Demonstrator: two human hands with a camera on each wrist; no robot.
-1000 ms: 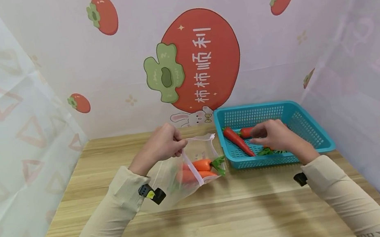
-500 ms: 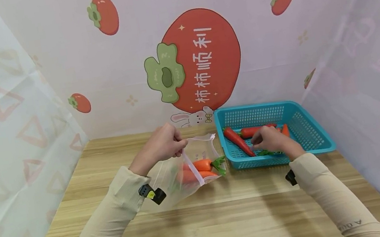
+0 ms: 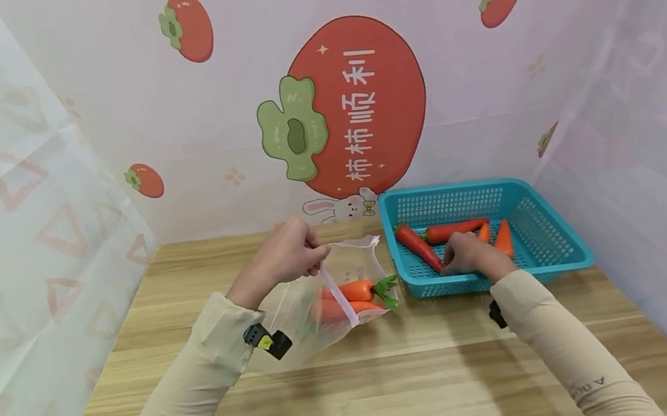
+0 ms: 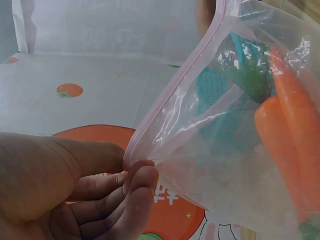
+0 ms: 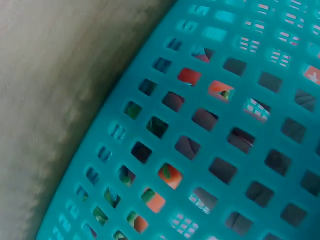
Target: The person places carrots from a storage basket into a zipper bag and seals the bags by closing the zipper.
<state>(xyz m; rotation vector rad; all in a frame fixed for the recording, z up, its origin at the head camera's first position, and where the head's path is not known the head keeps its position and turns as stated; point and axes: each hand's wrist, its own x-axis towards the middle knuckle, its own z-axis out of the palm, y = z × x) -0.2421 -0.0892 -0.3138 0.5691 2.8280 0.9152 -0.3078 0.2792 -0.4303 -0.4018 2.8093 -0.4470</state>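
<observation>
My left hand [image 3: 291, 251] pinches the upper edge of a clear zip bag [image 4: 220, 165] with thumb and fingertips, holding its mouth raised toward the basket. Orange carrots [image 4: 280, 135] with green tops lie inside the bag, and leaves [image 3: 386, 292] stick out at its mouth. My right hand [image 3: 468, 256] reaches down into the blue-green basket [image 3: 556, 231], fingers bent over the near side. Its fingertips, and anything under them, are hidden. Beside it lie two long red chili peppers [image 3: 416, 247] and two orange carrots [image 3: 504, 239]. Only the basket's perforated wall [image 5: 225, 135] shows clearly in the right wrist view.
The bag and basket stand close together on a wooden table [image 3: 365, 406]. A printed cloth backdrop [image 3: 213, 110] rises right behind the basket, and cloth walls [image 3: 662, 170] flank both sides.
My right hand has moved down and to the left within the basket, now covering the green leaves there and uncovering the carrots at its right. My left hand and the bag stay put.
</observation>
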